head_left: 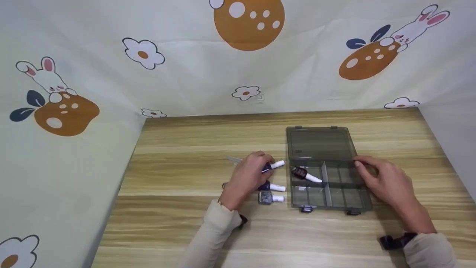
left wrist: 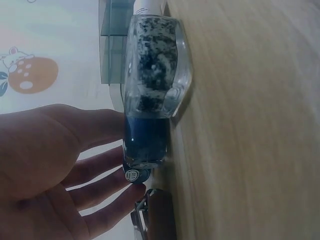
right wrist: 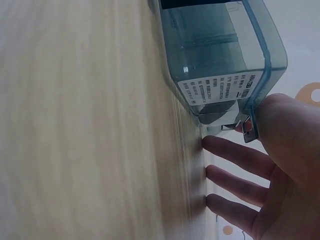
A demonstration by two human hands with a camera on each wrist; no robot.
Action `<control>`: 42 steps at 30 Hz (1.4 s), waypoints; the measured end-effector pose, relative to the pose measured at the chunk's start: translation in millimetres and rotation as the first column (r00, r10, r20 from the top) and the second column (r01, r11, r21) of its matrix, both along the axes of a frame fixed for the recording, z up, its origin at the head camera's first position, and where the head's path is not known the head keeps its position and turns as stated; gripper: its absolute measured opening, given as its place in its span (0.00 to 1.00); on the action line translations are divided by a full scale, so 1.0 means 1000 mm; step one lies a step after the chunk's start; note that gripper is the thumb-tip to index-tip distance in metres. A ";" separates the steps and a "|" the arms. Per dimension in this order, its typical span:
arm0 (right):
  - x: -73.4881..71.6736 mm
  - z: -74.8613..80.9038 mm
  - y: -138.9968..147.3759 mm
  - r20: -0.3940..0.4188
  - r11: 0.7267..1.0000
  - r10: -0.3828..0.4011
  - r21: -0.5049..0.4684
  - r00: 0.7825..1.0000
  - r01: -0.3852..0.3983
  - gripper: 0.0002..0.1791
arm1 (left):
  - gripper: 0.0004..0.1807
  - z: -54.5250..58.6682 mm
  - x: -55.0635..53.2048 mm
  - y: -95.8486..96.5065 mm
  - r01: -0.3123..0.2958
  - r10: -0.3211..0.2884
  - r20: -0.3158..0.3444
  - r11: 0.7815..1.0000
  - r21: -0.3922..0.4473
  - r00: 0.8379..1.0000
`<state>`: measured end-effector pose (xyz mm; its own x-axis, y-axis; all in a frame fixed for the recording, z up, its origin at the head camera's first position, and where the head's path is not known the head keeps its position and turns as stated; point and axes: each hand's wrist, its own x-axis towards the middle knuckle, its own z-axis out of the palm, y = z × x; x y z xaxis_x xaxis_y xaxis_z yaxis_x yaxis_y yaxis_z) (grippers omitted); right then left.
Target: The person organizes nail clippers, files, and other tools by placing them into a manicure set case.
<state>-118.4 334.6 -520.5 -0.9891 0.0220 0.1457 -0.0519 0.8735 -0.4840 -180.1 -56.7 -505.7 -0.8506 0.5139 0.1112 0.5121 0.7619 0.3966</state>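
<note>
Pale sleeves (head_left: 208, 242) are covering the forearms closest to the head camera, with dark wrist straps (head_left: 397, 241) showing at the cuffs. Beyond them, the left hand (head_left: 247, 173) is arching over the wooden table (head_left: 178, 230), its thumb and fingers pinching a dark polish bottle (head_left: 266, 168); the exact fingertip contact is hiding behind the hand and nearer bottles. That bottle's white cap is pointing toward the organizer box (head_left: 336, 197), just short of its left edge. Nearer the person, a blue bottle (head_left: 264, 185) and a speckled bottle (head_left: 265, 198) are lying on their sides on the table. Another bottle (head_left: 299, 172) is resting aslant in the box's far left part, its cap leaning toward the pale divider (head_left: 327, 184).

At the box's right side, where the lid (head_left: 318, 143) is lying folded back, the right hand (head_left: 392, 182) is nipping the corner between thumb and forefinger, its other fingers reaching down to the tabletop.

These bottles are probably behaving like smooth glass: rigid, slippery, dense for their size and breakable if dropped. Their bodies or shoulders are likely offering a surer hold than the slim caps alone. Thin, stiff plastic is presumably making the box light and easily nudged, so its firm wall is seeming a better hold than its clasps (head_left: 306, 209).
</note>
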 end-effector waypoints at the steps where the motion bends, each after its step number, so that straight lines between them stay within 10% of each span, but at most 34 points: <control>1: 0.000 0.000 0.000 0.001 1.000 -0.001 -0.001 1.000 0.001 0.21 | 0.12 0.000 0.000 0.000 -0.003 0.003 0.009 1.000 0.000 1.000; 42: 0.000 0.000 -0.001 -0.013 1.000 -0.011 -0.012 1.000 0.010 0.19 | 0.11 0.002 0.003 0.015 0.003 -0.005 -0.102 1.000 -0.013 0.995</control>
